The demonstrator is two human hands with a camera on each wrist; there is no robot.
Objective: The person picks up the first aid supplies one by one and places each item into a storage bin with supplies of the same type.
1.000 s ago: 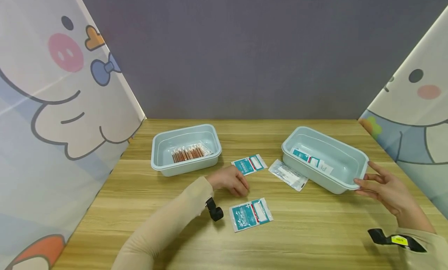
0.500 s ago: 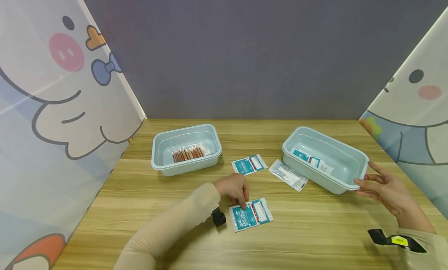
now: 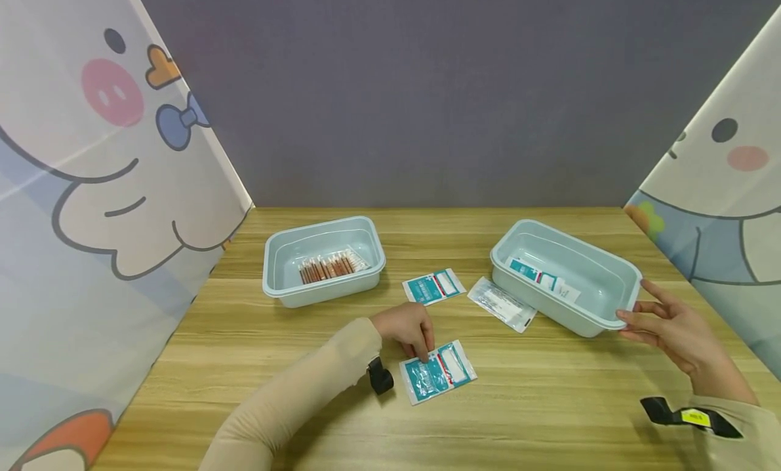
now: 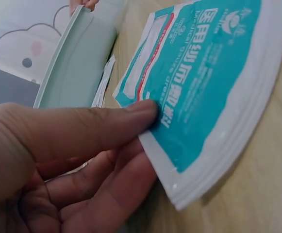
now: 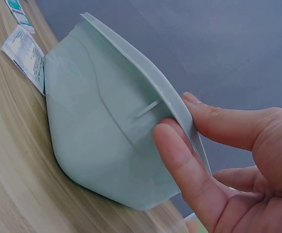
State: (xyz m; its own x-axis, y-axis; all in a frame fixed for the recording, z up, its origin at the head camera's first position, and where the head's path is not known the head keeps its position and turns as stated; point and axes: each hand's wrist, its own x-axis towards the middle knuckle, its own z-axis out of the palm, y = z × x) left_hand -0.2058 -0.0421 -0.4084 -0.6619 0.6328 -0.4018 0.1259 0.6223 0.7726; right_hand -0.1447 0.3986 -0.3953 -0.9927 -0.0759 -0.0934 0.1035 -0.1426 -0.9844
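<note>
Between thumb and fingers, my left hand (image 3: 407, 327) pinches the far edge of a teal-and-white gauze dressing packet (image 3: 438, 376). The left wrist view shows that edge of the packet (image 4: 213, 92) raised off the wood, with the thumb on its printed face. On the right, my right hand (image 3: 680, 332) grips the rim at the near right corner of a pale blue plastic basin (image 3: 567, 312). The right wrist view has the thumb and a finger on either side of the basin's rim (image 5: 145, 73). Inside that basin lie teal-and-white packets (image 3: 539, 278).
A second pale blue basin (image 3: 326, 291) at the left holds several brown-filled swab sticks (image 3: 329, 266) in clear wrap. Another teal packet (image 3: 434, 287) lies between the basins. A packet with its pale side up (image 3: 503, 305) rests against the right basin, on the wooden table (image 3: 537, 410).
My left hand has come toward the near gauze packet and now pinches it, with the packet's far edge slightly lifted. My right hand stays at the basin's rim.
</note>
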